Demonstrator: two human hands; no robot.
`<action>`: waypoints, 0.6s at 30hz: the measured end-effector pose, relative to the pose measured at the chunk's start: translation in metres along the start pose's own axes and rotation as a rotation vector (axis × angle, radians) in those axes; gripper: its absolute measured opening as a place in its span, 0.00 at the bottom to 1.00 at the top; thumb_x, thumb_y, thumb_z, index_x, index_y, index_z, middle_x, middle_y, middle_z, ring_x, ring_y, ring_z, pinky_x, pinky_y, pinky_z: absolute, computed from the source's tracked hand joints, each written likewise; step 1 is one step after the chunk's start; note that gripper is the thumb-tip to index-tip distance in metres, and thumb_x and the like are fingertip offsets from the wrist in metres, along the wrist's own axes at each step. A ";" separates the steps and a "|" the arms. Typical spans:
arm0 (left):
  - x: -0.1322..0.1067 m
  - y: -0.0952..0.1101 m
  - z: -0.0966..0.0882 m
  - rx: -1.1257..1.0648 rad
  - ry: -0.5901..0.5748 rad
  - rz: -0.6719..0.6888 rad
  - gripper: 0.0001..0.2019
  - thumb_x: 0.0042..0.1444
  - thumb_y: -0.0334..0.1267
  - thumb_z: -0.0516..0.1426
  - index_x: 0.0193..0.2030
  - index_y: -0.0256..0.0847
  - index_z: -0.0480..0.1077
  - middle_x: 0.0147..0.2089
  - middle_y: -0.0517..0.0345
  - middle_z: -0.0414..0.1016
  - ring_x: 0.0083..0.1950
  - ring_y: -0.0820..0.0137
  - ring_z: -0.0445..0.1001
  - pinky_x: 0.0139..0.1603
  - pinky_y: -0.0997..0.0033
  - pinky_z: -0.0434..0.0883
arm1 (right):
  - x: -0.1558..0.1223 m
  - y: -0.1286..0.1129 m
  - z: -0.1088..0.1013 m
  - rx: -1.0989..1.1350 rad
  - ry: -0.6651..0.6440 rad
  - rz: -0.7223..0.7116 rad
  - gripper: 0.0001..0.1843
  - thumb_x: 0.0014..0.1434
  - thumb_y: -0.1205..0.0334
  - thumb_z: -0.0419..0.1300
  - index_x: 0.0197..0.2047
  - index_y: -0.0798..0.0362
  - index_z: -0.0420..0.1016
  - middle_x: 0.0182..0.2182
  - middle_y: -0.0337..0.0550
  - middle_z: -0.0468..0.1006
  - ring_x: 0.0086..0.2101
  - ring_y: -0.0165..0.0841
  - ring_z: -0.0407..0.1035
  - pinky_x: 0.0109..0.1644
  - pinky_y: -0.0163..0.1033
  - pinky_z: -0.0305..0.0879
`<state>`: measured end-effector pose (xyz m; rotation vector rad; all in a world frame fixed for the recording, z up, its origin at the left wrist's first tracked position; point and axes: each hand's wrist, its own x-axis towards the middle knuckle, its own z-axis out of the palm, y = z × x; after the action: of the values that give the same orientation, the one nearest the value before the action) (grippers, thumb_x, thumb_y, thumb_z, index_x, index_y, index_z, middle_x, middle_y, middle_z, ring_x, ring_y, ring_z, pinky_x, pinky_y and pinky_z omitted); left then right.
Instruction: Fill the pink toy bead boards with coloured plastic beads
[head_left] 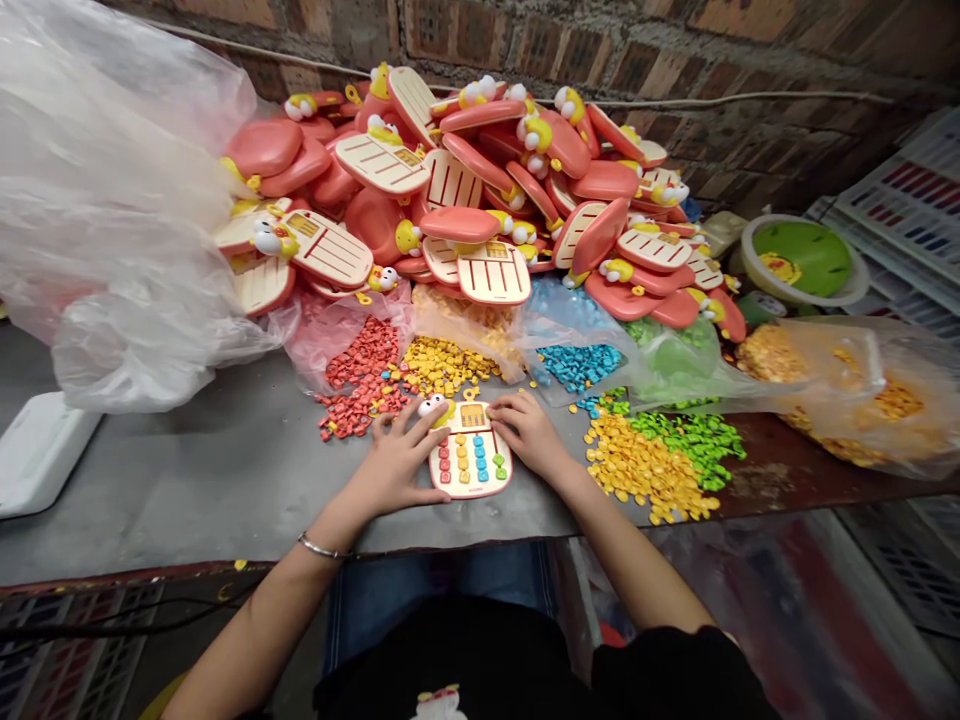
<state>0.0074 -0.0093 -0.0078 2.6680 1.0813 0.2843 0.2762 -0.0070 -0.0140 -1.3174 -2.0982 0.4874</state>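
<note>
Toy calculator [471,462] at lower centre, my open left hand [397,462] and right hand [529,432] pressing it steady, neither gripping

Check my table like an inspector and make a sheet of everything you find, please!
Surface: grey metal table top.
Job's things: pink-and-cream toy calculator; loose red buttons, yellow buttons, blue buttons, green buttons.
Clutter: heaped pink toy shells; plastic bags.
Hands: left hand and right hand both touch the calculator.
Cables: white cable along the wall.
Surroundings: brick wall; white plastic crates.
</note>
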 end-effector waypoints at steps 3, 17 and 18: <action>0.000 -0.001 0.001 -0.009 0.003 -0.004 0.41 0.48 0.66 0.61 0.66 0.50 0.64 0.74 0.47 0.52 0.73 0.40 0.46 0.62 0.43 0.47 | -0.024 -0.007 -0.023 0.109 -0.045 0.037 0.08 0.65 0.62 0.58 0.41 0.48 0.80 0.44 0.47 0.77 0.47 0.39 0.70 0.53 0.48 0.67; -0.001 -0.004 0.005 -0.001 0.009 -0.012 0.41 0.48 0.67 0.60 0.65 0.50 0.65 0.75 0.45 0.49 0.72 0.40 0.47 0.64 0.42 0.46 | -0.126 0.013 -0.050 -0.134 0.120 0.330 0.10 0.65 0.61 0.54 0.40 0.48 0.77 0.37 0.48 0.77 0.41 0.43 0.73 0.46 0.50 0.71; -0.002 -0.004 0.005 0.001 0.012 -0.010 0.41 0.47 0.67 0.61 0.65 0.50 0.65 0.75 0.45 0.49 0.72 0.41 0.47 0.64 0.43 0.46 | -0.119 0.009 -0.048 -0.095 0.157 0.323 0.10 0.66 0.61 0.53 0.42 0.48 0.77 0.38 0.48 0.77 0.42 0.42 0.73 0.47 0.49 0.72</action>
<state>0.0052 -0.0085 -0.0136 2.6640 1.0984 0.2980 0.3523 -0.1107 -0.0192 -1.7050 -1.8076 0.4057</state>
